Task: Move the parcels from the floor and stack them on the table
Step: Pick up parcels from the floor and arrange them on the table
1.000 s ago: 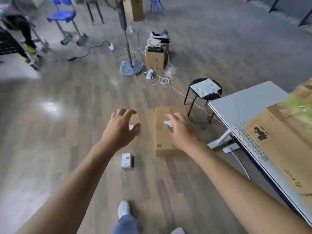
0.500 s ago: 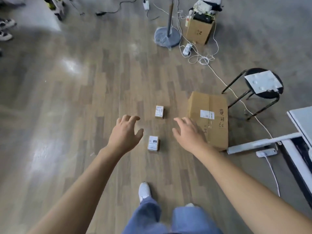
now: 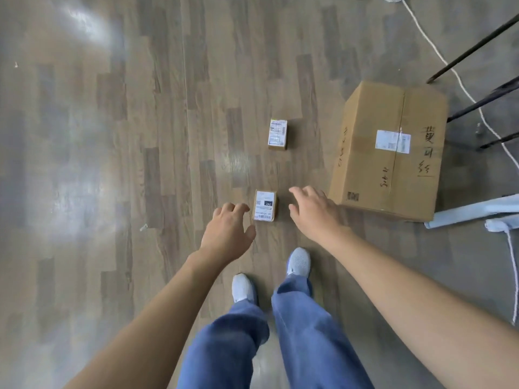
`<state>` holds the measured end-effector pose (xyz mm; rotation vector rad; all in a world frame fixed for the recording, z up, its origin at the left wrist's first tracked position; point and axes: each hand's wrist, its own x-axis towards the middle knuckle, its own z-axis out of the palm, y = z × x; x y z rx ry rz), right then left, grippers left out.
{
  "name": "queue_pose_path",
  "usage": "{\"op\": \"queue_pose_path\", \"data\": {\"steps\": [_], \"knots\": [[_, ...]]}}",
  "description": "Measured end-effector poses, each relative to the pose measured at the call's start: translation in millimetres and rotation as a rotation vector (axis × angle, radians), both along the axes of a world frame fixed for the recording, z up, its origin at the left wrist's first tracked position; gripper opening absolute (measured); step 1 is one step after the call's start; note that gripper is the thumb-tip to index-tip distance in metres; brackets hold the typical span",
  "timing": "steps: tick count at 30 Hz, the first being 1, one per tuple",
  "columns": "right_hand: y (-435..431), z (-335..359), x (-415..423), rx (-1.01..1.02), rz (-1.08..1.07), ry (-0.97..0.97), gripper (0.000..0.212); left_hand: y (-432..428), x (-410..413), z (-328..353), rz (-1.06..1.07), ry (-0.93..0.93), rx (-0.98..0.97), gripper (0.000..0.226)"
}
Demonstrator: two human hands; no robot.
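Observation:
Three parcels lie on the wooden floor. A small brown parcel (image 3: 265, 205) with a white label sits just ahead of my feet. My left hand (image 3: 228, 235) hovers beside its left edge with loosely curled fingers and holds nothing. My right hand (image 3: 314, 212) reaches down to its right, fingers spread, also holding nothing. A second small labelled parcel (image 3: 277, 134) lies further ahead. A large cardboard box (image 3: 390, 153) with handwriting and a white label stands to the right. The table top is out of view.
Black stool legs (image 3: 477, 102) stand behind the large box. A white cable (image 3: 438, 54) runs across the floor at top right. A pale table foot (image 3: 477, 211) and power strip (image 3: 502, 224) lie at the right edge. My shoes (image 3: 299, 261) stand close behind the near parcel.
The view has tilted down and closer to the floor. Both hands have come down to either side of the near small parcel. The stool top and table have left the view.

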<state>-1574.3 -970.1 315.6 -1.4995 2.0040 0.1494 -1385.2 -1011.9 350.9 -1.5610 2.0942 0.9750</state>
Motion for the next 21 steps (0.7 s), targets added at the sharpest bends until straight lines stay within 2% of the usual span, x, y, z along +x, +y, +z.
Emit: {"op": "queue_pose_path", "data": {"steps": [6,12,15,18,19,21], "knots": [[-23.9,-203.4,-15.5,0.105,-0.033,-0.013,0.045,-25.3,-35.7,-214.0,0.030,0.020,0.136,0.050],[-36.5,-378.7,-10.2,0.234,-0.162,-0.161,0.061,-40.5,-42.0,-403.3,0.168,-0.020,0.345,0.053],[-39.9,-433.1,-4.8,0.254,-0.256,-0.218,0.063,-44.1,-38.3,-461.3,0.224,-0.023,0.349,0.051],[-41.2,-460.7,2.4,0.283,-0.462,-0.355,0.052,-47.6,-42.8,-485.0,0.310,0.009,0.375,0.052],[-40.1,-464.0,4.2,0.276,-0.527,-0.390,0.048,-48.0,-44.8,-487.5,0.341,0.032,0.373,0.060],[-37.7,-462.5,5.0,0.235,-0.649,-0.470,0.048,-48.2,-48.1,-481.5,0.381,0.085,0.338,0.096]]}}
